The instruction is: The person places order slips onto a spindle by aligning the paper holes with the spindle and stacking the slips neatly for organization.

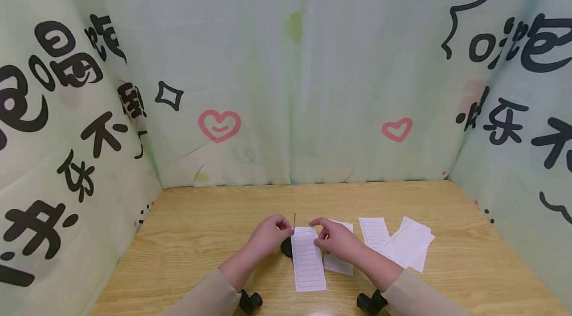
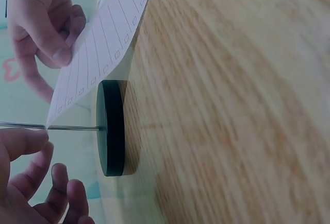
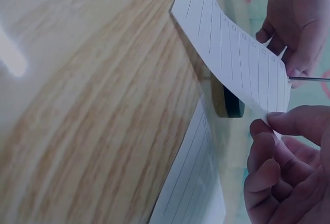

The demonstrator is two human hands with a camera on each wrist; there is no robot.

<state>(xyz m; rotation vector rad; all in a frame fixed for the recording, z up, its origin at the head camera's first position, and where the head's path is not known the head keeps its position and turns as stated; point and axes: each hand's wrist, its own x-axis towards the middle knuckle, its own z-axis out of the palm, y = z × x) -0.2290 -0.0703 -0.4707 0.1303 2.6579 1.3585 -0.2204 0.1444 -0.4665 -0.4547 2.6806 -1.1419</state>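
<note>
A ruled paper slip with small checkboxes [image 1: 308,262] slants upward beside a bill spike, a thin metal rod [image 2: 75,128] on a round black base [image 2: 114,128]. My left hand [image 1: 269,233] pinches the slip's upper left corner right at the rod. Thumb and index finger of my right hand [image 1: 336,240] pinch the slip near its upper right edge. The rod meets the paper at that left corner; whether it pierces it I cannot tell. Part of the base is hidden behind the slip in the head view.
Another ruled slip [image 1: 338,264] lies under my right hand. Farther right, several overlapping slips [image 1: 408,241] are spread on the wooden table [image 1: 214,206]. Printed curtains [image 1: 290,82] enclose the table at the back and both sides.
</note>
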